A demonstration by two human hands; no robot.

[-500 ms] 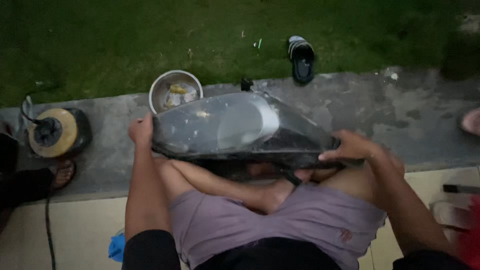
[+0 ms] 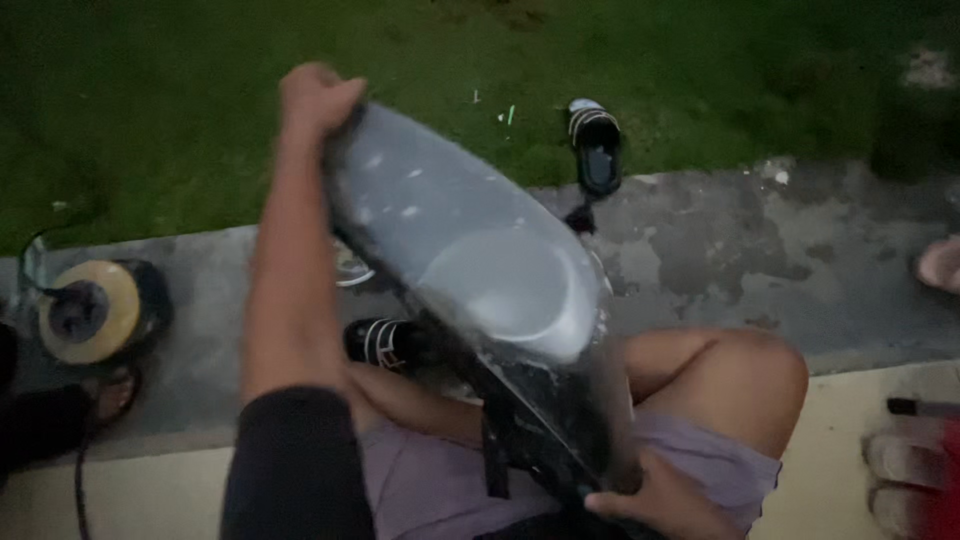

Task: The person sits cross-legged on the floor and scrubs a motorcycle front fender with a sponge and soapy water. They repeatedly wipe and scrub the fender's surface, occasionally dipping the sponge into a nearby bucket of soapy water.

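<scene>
We note the right hand (image 2: 655, 500) at the near edge of the view, fingers wrapped about the lower end of the dark glossy panel (image 2: 490, 280), which rests over our lap. Its long axis runs diagonally, from near right up to far left, dished face up. The left hand (image 2: 315, 100) is closed in a fist on the far upper tip, arm fully extended. The right hand is nearer the body; the left carries the far end. The panel's underside and lower edge are hidden; light is dim. A sandalled foot (image 2: 385, 340) shows beneath. Farther off: a yellow-disc polisher (image 2: 90, 310) on the concrete, a sandal (image 2: 595, 145) by the grass.
</scene>
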